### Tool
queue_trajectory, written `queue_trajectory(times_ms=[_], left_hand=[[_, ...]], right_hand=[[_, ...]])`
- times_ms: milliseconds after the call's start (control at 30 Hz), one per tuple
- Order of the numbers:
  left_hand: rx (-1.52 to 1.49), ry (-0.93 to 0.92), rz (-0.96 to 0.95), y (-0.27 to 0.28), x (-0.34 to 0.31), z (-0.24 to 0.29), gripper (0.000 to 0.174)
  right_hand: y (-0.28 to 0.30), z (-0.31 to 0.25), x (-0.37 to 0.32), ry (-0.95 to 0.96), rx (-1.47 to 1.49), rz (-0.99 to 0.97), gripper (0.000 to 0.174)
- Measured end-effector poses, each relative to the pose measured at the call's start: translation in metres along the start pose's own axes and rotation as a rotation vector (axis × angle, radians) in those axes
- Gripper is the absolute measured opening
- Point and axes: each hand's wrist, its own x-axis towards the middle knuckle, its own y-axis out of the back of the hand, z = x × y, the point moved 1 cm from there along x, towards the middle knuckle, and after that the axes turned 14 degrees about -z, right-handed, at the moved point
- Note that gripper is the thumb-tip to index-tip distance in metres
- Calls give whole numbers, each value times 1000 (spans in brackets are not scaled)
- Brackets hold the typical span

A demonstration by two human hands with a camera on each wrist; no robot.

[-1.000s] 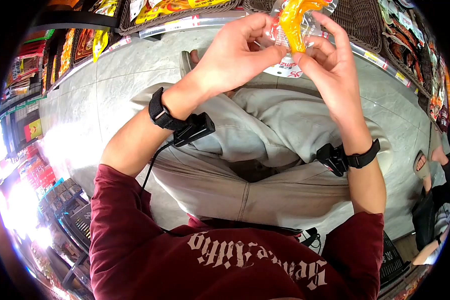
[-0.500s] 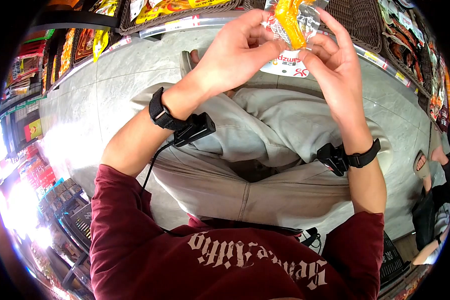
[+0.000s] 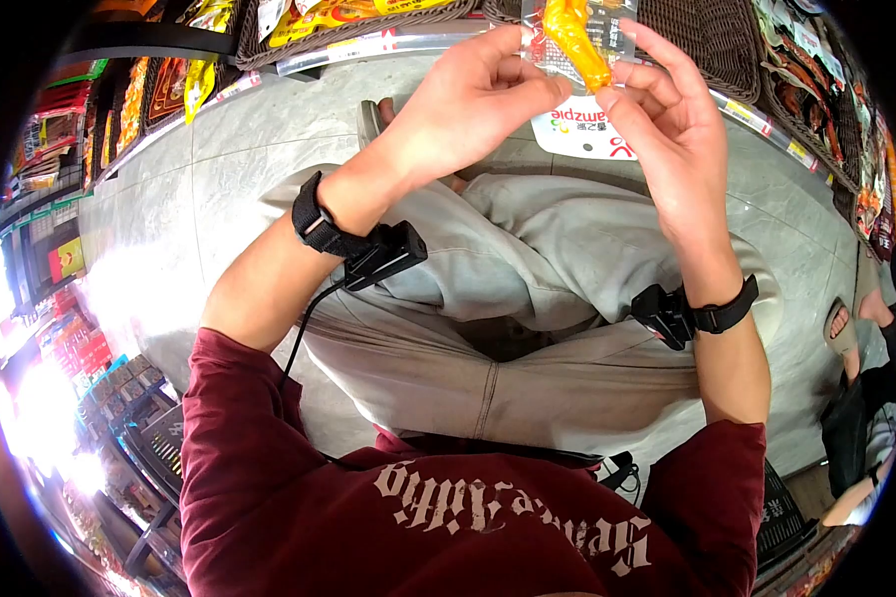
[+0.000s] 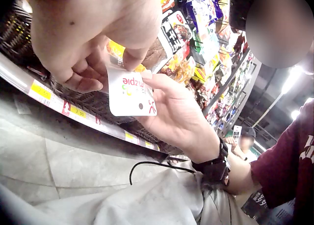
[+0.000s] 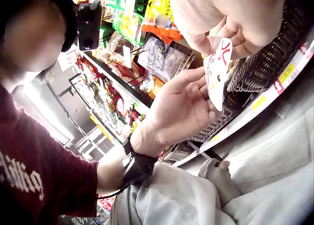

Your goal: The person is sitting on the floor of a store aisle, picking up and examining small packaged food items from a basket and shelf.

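Note:
A clear plastic snack pack (image 3: 572, 45) hangs between both hands at the top of the head view, with a glossy yellow-orange piece of food inside. Its white header tag (image 3: 579, 129), printed in red and lying nearest the body, shows in both wrist views. My left hand (image 3: 483, 109) pinches the pack's left side, thumb along the seam above the tag. On the other side my right hand (image 3: 677, 139) pinches it between thumb and fingers. The left wrist view has both thumbs close to the tag (image 4: 131, 95); some fingertips are hidden behind the pack.
Wicker baskets (image 3: 712, 50) line a low shelf with a price-label edge (image 3: 388, 42) just beyond the hands. Bagged snacks (image 3: 334, 15) fill the basket at upper left. Grey trousers cover the crossed legs (image 3: 528, 259) below. Another person's sandalled foot (image 3: 839, 323) is at right.
The pack has turned and tipped between the hands, so its white tag now faces up more fully and the food slants down to the right. Both hands keep hold, shifting only slightly.

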Motion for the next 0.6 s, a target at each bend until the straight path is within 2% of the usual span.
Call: queue_trajectory(times_ms=[533, 600], left_hand=[[-88, -9, -45, -3, 0, 2, 30], [-85, -148, 26, -4, 3, -8, 23]], right_hand=[[27, 27, 26, -79, 45, 127, 52], [29, 29, 27, -81, 50, 138, 50]])
